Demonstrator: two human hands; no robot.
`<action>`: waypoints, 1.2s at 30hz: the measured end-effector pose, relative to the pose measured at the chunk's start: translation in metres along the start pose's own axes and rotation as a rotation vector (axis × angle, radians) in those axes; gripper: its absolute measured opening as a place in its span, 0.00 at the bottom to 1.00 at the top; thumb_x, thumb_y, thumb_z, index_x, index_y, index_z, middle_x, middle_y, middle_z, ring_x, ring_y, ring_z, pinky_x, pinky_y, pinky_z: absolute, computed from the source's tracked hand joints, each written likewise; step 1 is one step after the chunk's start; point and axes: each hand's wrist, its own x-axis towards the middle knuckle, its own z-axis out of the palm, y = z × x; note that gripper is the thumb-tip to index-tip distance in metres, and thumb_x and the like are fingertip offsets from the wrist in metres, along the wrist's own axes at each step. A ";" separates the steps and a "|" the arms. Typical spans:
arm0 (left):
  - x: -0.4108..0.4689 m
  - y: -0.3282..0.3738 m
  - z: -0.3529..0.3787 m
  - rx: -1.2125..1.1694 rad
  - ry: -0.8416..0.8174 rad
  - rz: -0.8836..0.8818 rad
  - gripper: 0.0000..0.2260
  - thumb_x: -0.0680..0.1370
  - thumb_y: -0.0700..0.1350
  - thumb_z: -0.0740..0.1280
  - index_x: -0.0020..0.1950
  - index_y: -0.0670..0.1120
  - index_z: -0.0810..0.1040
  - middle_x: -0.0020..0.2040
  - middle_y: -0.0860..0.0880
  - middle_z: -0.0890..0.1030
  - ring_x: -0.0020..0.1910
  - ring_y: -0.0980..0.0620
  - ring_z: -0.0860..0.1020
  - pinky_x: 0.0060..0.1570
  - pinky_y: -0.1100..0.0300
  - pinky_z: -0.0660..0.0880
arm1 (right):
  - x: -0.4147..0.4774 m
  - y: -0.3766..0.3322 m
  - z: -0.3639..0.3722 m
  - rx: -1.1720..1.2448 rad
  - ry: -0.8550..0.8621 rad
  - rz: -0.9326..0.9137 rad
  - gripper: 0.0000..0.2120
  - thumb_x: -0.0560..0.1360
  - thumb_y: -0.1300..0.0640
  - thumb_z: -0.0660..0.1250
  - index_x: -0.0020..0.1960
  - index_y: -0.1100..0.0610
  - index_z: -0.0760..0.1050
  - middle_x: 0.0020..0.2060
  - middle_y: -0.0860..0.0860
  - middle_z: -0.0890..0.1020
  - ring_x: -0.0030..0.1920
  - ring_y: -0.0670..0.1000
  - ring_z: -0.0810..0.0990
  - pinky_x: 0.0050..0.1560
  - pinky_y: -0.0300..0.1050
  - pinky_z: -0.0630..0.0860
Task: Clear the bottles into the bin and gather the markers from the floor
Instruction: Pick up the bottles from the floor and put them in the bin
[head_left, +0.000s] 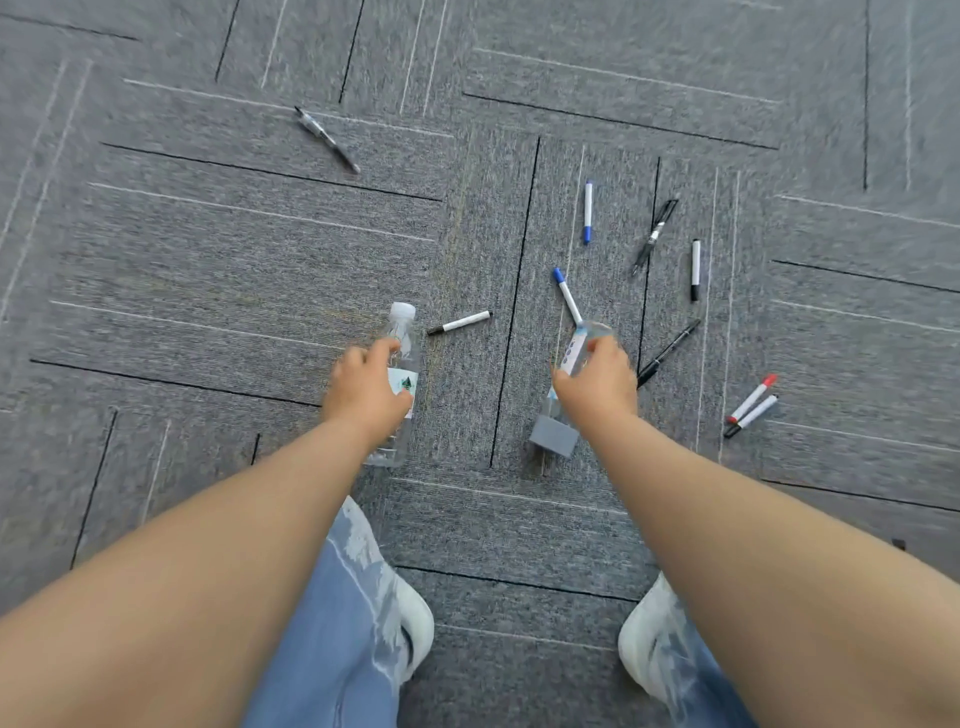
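We are gripping the white-capped bottle (404, 332) with our left hand (366, 387), fingers curling round its labelled middle, and its long axis is running roughly from 6 to 12 o'clock with the cap pointing away from us. Our right hand (597, 384) is closing round the second bottle (571, 356), which is tilting along a 7-to-1 line with its grey end (553, 441) toward us (whether either bottle is already clear of the carpet (208, 260) we cannot tell). With both hands full, we are judging that the bottles go first, though no bin is showing anywhere in view. The markers are lying outward from there: a blue-capped marker (567, 296) is sitting just beyond the right hand at 12, a black marker (667, 353) just beside it at 2, and a red marker (753, 397) with its black-tipped neighbour (752, 415) at 3. A white marker (460, 322) is lying between the hands, nearer the left, at its 1 o'clock. Most of the scatter is falling on the right hand's side, so that hand is looking better placed for gathering.
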 end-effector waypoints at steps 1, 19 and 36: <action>0.003 -0.003 0.005 0.023 -0.010 -0.010 0.28 0.75 0.45 0.67 0.72 0.53 0.61 0.69 0.43 0.65 0.67 0.42 0.64 0.62 0.49 0.67 | 0.002 0.006 0.006 -0.051 0.018 0.033 0.26 0.75 0.53 0.66 0.68 0.58 0.61 0.64 0.57 0.70 0.62 0.59 0.70 0.55 0.51 0.71; 0.031 -0.017 0.041 0.012 0.172 -0.133 0.46 0.71 0.57 0.70 0.77 0.51 0.41 0.78 0.42 0.46 0.77 0.40 0.48 0.75 0.45 0.50 | 0.031 0.027 0.055 0.163 -0.039 0.386 0.55 0.68 0.53 0.73 0.76 0.50 0.33 0.68 0.60 0.64 0.65 0.63 0.69 0.63 0.61 0.71; 0.015 0.024 0.023 -0.111 0.086 -0.168 0.45 0.75 0.49 0.68 0.75 0.54 0.34 0.71 0.39 0.61 0.65 0.37 0.68 0.63 0.43 0.69 | 0.014 -0.002 0.004 0.152 0.007 -0.001 0.56 0.66 0.48 0.74 0.76 0.48 0.34 0.69 0.56 0.65 0.66 0.58 0.69 0.65 0.60 0.70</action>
